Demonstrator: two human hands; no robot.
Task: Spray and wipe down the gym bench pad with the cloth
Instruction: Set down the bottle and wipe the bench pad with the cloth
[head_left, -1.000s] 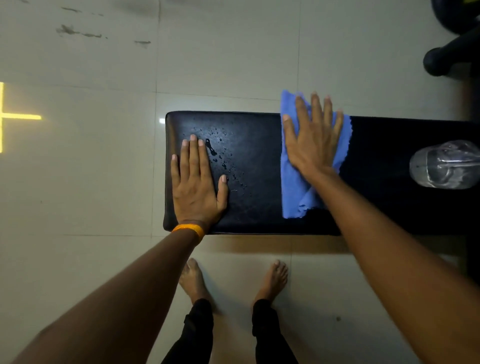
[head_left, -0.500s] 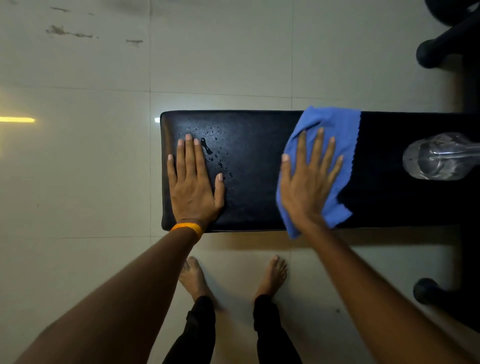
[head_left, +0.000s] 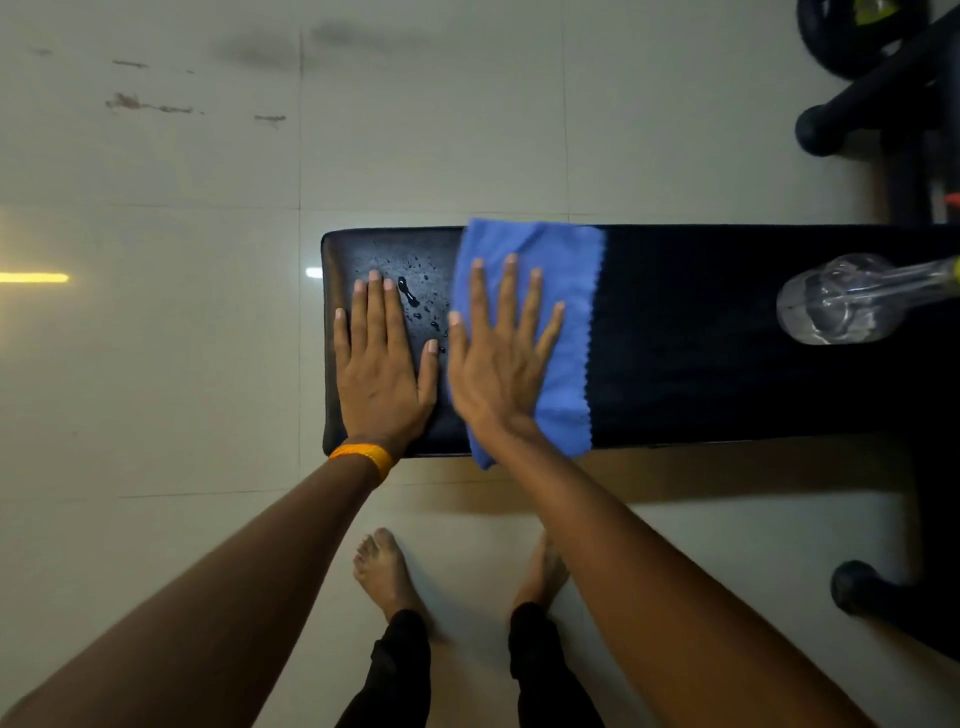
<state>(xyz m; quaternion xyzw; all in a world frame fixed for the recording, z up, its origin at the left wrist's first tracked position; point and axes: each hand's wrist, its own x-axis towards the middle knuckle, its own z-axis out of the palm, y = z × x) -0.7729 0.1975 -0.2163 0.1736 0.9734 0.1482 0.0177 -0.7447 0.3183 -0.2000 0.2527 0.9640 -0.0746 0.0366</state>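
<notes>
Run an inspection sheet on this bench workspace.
Surface: black bench pad, with droplets near its left end.
Job's things: blue cloth spread flat across the pad; clear bottle lying on the pad's right part.
Clutter: nothing seen.
Grips: left grip flat on the pad beside the droplets; right grip flat on the cloth, fingers spread.
Cables: nothing seen.
Surroundings: tiled floor, scuffed at far left; black gym equipment at right; bare feet beside the bench.
</notes>
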